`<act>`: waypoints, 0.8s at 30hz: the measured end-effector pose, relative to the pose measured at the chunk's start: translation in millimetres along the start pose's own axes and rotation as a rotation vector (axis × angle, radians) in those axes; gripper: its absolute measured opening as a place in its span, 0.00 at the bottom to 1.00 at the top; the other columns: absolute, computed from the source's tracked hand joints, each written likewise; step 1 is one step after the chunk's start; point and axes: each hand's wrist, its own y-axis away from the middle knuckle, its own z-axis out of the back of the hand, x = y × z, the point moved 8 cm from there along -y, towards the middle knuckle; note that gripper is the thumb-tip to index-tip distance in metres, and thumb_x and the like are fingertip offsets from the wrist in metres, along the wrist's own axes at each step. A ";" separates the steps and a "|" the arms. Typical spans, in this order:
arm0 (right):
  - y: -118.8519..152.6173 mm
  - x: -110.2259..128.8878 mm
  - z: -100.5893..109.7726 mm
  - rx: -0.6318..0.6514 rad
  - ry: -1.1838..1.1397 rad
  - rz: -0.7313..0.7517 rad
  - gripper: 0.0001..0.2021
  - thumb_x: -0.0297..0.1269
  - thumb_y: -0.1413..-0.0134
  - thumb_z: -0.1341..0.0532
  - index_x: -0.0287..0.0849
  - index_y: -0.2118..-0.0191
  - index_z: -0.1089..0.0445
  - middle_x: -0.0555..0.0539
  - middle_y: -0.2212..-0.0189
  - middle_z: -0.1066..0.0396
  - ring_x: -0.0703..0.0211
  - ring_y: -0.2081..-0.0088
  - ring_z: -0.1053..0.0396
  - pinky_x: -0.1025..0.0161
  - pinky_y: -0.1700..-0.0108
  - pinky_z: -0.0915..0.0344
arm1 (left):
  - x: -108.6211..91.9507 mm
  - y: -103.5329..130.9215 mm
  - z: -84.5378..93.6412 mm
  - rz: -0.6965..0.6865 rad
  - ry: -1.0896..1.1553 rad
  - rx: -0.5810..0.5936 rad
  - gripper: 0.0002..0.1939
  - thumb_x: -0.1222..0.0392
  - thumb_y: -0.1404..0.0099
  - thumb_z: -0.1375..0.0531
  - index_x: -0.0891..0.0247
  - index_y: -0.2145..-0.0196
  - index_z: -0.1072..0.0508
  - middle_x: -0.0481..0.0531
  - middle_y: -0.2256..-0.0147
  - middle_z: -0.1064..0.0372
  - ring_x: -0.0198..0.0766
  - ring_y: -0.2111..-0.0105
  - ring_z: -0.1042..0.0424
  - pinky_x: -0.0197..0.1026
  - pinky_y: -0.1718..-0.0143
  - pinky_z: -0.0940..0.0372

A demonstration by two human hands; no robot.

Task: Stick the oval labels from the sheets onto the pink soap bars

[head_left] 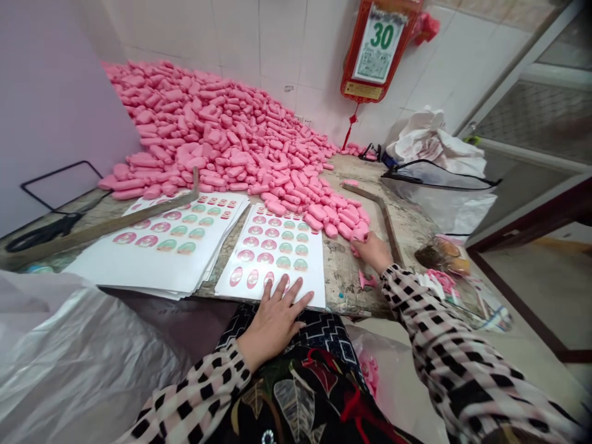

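My left hand (pixel 280 317) lies with its fingers spread on the lower edge of a sticker sheet (pixel 317 280), which bears rows of pink and green stickers. At the near right end of a big heap of small pink plastic pieces (pixel 222 123), my right hand (pixel 374 251) has its fingers curled in around one pink piece (pixel 355 248); my fingers hide part of it. A small pink scrap (pixel 367 279) lies on the table just below that hand. To the left of the sheet is a stack of similar sticker sheets (pixel 139 265).
A wooden strip (pixel 115 221) crosses the stack, near black-handled scissors (pixel 41 234). Another bent strip (pixel 386 213) lies right of the heap. Clear zip bags (pixel 439 191) stand at the right. A calendar (pixel 382 46) hangs on the wall; a plastic bag (pixel 83 364) fills the lower left.
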 end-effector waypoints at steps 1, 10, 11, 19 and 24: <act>0.1 1.5 -5.3 0.011 -0.012 0.009 0.25 0.52 0.48 0.50 0.36 0.54 0.35 0.38 0.61 0.30 0.51 0.63 0.32 0.63 0.70 0.44 | 0.2 0.2 0.5 0.002 0.011 -0.002 0.30 0.50 0.40 0.44 0.47 0.41 0.48 0.51 0.38 0.56 0.53 0.39 0.62 0.62 0.42 0.66; 109.0 73.8 17.2 0.317 -0.250 0.706 0.19 0.43 0.47 0.45 0.46 0.50 0.34 0.46 0.58 0.31 0.55 0.60 0.34 0.63 0.62 0.41 | 21.8 -0.5 51.7 0.181 0.540 -0.177 0.23 0.53 0.33 0.53 0.58 0.42 0.44 0.56 0.40 0.51 0.44 0.40 0.54 0.54 0.40 0.61; 132.0 87.3 19.2 0.401 -0.254 0.806 0.18 0.42 0.48 0.44 0.47 0.51 0.33 0.47 0.59 0.30 0.56 0.61 0.34 0.63 0.62 0.41 | 22.3 -0.2 53.5 0.190 0.702 -0.131 0.23 0.52 0.34 0.53 0.58 0.42 0.43 0.56 0.41 0.47 0.41 0.42 0.48 0.50 0.41 0.55; 193.0 137.8 4.1 0.624 -0.765 0.736 0.09 0.40 0.50 0.40 0.44 0.62 0.31 0.52 0.69 0.31 0.64 0.68 0.35 0.67 0.66 0.39 | -8.8 35.3 24.7 0.271 1.857 0.586 0.18 0.60 0.43 0.40 0.64 0.54 0.33 0.54 0.58 0.31 0.37 0.61 0.30 0.44 0.54 0.39; 202.4 155.8 -12.6 0.635 -0.875 0.723 0.19 0.41 0.49 0.40 0.48 0.50 0.37 0.50 0.62 0.33 0.64 0.66 0.35 0.66 0.64 0.37 | -1.7 43.1 13.1 0.414 1.979 0.577 0.14 0.61 0.45 0.39 0.68 0.60 0.32 0.56 0.68 0.29 0.36 0.71 0.29 0.41 0.64 0.36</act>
